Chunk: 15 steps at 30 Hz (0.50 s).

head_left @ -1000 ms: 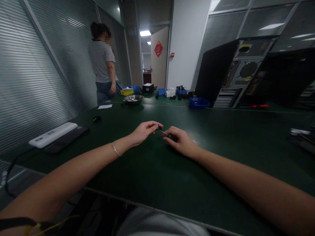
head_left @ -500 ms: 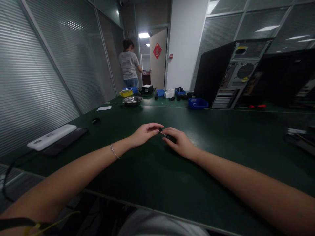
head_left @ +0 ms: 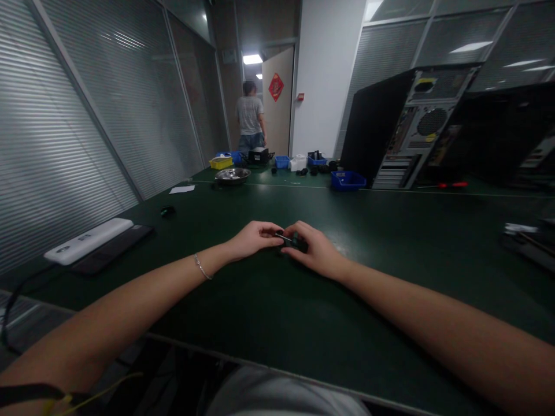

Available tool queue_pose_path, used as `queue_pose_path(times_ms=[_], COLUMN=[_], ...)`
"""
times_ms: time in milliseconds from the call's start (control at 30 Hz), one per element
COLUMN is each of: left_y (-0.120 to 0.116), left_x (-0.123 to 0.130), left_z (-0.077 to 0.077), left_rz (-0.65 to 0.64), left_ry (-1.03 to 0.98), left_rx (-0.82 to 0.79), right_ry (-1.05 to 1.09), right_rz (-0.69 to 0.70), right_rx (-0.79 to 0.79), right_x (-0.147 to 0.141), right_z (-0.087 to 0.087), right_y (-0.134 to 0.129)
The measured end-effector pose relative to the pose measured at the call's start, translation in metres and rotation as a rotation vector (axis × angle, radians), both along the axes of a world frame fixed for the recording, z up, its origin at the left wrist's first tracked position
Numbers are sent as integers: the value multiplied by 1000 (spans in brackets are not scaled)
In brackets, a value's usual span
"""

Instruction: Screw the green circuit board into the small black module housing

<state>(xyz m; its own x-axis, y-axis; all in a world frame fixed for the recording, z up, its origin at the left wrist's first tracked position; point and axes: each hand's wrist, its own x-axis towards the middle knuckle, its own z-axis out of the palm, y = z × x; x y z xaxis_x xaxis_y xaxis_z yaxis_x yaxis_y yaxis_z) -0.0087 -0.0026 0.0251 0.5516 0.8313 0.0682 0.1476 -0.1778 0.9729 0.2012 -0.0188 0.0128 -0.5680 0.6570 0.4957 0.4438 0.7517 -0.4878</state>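
Over the middle of the dark green table, my two hands meet almost fingertip to fingertip. My right hand (head_left: 318, 252) is closed around the dark handle of a small screwdriver (head_left: 298, 244). Its thin metal shaft points left toward the other hand. Between thumb and fingers, my left hand (head_left: 252, 239) pinches a small black piece (head_left: 280, 233) at the shaft's end. The fingers hide most of that piece, so its kind is unclear. I cannot tell whether the screwdriver tip touches it.
A metal bowl (head_left: 233, 176), a yellow bin (head_left: 221, 163) and a blue bin (head_left: 348, 180) stand farther back. The computer case (head_left: 390, 130) rises at right. A white power-bank-like device (head_left: 89, 241) and black mouse-like object (head_left: 167, 211) lie left. A person (head_left: 250, 118) stands by the door.
Both hands stay together with slight finger shifts, and more of the screwdriver shaft shows. The person in the background has moved right, to the doorway.
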Motion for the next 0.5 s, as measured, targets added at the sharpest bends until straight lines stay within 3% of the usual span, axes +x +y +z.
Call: queue_pose_path(times_ms=[367,500], left_y=[6,5], left_x=[-4,-5], left_z=[-9,-6], left_rz=[2,-52], left_ry=[-66,-61], left_rx=[-130,-128], right_ry=[-65,-33], right_rz=[3,31], right_rx=[44,31], right_x=[-1,-1], right_z=[0,1], right_y=[-4,-3])
